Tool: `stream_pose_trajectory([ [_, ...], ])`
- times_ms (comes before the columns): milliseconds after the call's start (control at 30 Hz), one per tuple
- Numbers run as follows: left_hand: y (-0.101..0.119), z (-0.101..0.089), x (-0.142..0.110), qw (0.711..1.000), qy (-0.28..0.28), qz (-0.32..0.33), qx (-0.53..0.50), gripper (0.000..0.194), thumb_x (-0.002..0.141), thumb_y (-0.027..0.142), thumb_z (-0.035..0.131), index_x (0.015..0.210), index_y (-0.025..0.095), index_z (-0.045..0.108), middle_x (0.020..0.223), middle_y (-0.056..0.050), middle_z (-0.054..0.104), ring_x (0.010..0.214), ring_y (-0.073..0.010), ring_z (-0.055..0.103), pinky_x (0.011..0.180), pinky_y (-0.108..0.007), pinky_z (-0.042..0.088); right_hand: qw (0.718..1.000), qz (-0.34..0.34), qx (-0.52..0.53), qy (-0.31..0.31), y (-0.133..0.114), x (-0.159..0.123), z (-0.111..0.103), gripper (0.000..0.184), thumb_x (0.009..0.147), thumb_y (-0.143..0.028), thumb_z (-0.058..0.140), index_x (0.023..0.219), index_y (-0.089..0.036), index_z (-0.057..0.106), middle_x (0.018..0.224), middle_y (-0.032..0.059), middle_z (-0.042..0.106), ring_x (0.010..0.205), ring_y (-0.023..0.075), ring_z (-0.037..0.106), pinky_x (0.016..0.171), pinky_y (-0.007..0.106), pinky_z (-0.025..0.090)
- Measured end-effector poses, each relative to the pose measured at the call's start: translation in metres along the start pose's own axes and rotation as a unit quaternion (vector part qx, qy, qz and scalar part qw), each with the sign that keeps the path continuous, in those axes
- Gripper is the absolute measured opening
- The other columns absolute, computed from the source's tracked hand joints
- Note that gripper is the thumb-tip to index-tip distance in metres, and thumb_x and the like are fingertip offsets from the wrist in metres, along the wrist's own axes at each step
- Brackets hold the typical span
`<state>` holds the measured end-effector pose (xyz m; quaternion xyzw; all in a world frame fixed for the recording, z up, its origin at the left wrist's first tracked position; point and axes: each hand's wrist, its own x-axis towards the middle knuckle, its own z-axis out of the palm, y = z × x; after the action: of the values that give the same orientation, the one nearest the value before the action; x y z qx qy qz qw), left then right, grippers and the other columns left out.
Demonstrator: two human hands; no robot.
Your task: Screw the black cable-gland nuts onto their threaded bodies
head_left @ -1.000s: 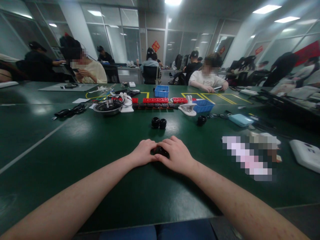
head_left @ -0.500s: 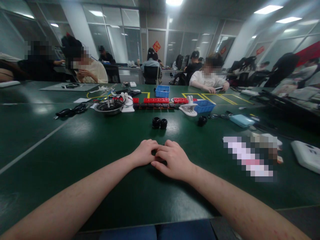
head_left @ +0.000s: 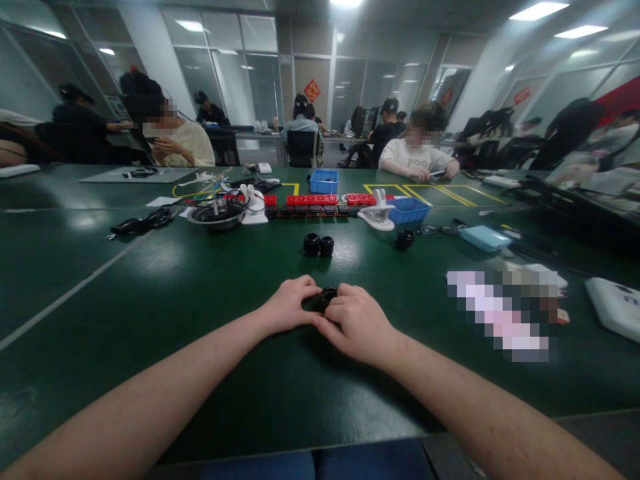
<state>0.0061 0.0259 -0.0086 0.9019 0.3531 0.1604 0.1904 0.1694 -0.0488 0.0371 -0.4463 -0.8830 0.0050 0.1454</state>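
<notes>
A black round part [head_left: 328, 295] with a ring-shaped open top sits between my two hands, just above or on the green table. My left hand [head_left: 293, 303] grips it from the left, thumb near and fingers on the far side. From the right, my right hand [head_left: 357, 323] curls its fingers over the rim, its thumb at the near side; most of the part's body is hidden. Straight ahead, two glossy black round parts [head_left: 312, 245] with narrowed waists stand side by side. Another black round part [head_left: 405, 240] lies farther right.
Behind are red-and-black strips [head_left: 313, 200], white clamp stands [head_left: 377, 213], a metal bowl [head_left: 215, 217] with cables, and blue bins [head_left: 410, 211]. A light-blue case [head_left: 484, 239] and a white box [head_left: 614, 303] lie right. Black cables [head_left: 145, 221] lie left. A co-worker [head_left: 420, 150] sits opposite.
My right hand has shifted slightly right and its fingers have lifted off the top, so the black part's ring now shows. My left hand stays almost in place.
</notes>
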Motion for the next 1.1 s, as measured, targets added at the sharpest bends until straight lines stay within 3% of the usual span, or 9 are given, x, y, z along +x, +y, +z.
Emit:
stream_pose_trajectory([
  [200, -0.002, -0.002, 0.0, 1.0, -0.006, -0.004, -0.014, 0.036, 0.071, 0.05, 0.059, 0.09, 0.02, 0.061, 0.089, -0.002, 0.05, 0.079, -0.0173, 0.05, 0.071, -0.029, 0.04, 0.996, 0.083, -0.024, -0.016, 0.018, 0.005, -0.004, 0.049, 0.091, -0.04, 0.03, 0.067, -0.015, 0.066, 0.066, 0.0067, 0.063, 0.065, 0.0163, 0.047, 0.064, 0.03, 0.033],
  [333, 0.0, -0.003, 0.0, 1.0, -0.016, 0.018, 0.009, 0.036, 0.072, 0.051, 0.059, 0.09, 0.02, 0.061, 0.088, -0.002, 0.054, 0.082, -0.0186, 0.05, 0.073, -0.03, 0.038, 0.99, 0.138, -0.017, -0.004, 0.031, 0.008, 0.0, 0.042, 0.09, -0.043, 0.032, 0.103, -0.015, 0.06, 0.091, 0.0098, 0.061, 0.085, 0.0194, 0.052, 0.072, 0.029, 0.036],
  [433, 0.002, -0.003, 0.0, 0.999, -0.021, 0.022, 0.03, 0.037, 0.073, 0.053, 0.058, 0.089, 0.02, 0.062, 0.088, -0.002, 0.056, 0.083, -0.0196, 0.05, 0.073, -0.03, 0.037, 0.99, 0.141, 0.0, -0.017, 0.033, 0.008, 0.005, 0.044, 0.09, -0.044, 0.032, 0.115, -0.014, 0.053, 0.099, 0.0113, 0.057, 0.091, 0.0201, 0.051, 0.078, 0.03, 0.036],
  [733, 0.0, 0.0, 0.0, 0.999, -0.009, 0.025, 0.037, 0.04, 0.072, 0.054, 0.058, 0.092, 0.019, 0.06, 0.087, -0.002, 0.058, 0.082, -0.0191, 0.051, 0.073, -0.031, 0.037, 0.993, 0.108, 0.053, 0.016, 0.026, 0.006, 0.004, 0.039, 0.09, -0.039, 0.036, 0.114, -0.012, 0.051, 0.102, 0.0113, 0.056, 0.093, 0.0206, 0.05, 0.081, 0.034, 0.038],
  [933, 0.002, -0.001, -0.001, 0.999, -0.003, 0.022, 0.027, 0.053, 0.068, 0.055, 0.062, 0.108, 0.021, 0.055, 0.095, -0.002, 0.057, 0.087, -0.0201, 0.051, 0.077, -0.033, 0.037, 0.992, 0.097, 0.074, 0.038, 0.023, 0.004, 0.003, 0.036, 0.089, -0.037, 0.037, 0.111, -0.012, 0.053, 0.101, 0.0109, 0.057, 0.093, 0.0203, 0.05, 0.081, 0.034, 0.038],
  [1100, 0.0, 0.0, 0.0, 0.998, -0.01, 0.038, 0.041, 0.038, 0.072, 0.054, 0.058, 0.091, 0.021, 0.061, 0.089, -0.001, 0.057, 0.083, -0.0192, 0.051, 0.075, -0.032, 0.037, 0.99, 0.11, 0.081, 0.04, 0.022, 0.005, 0.002, 0.035, 0.088, -0.036, 0.04, 0.109, -0.011, 0.054, 0.099, 0.0108, 0.058, 0.092, 0.0205, 0.05, 0.08, 0.034, 0.039],
])
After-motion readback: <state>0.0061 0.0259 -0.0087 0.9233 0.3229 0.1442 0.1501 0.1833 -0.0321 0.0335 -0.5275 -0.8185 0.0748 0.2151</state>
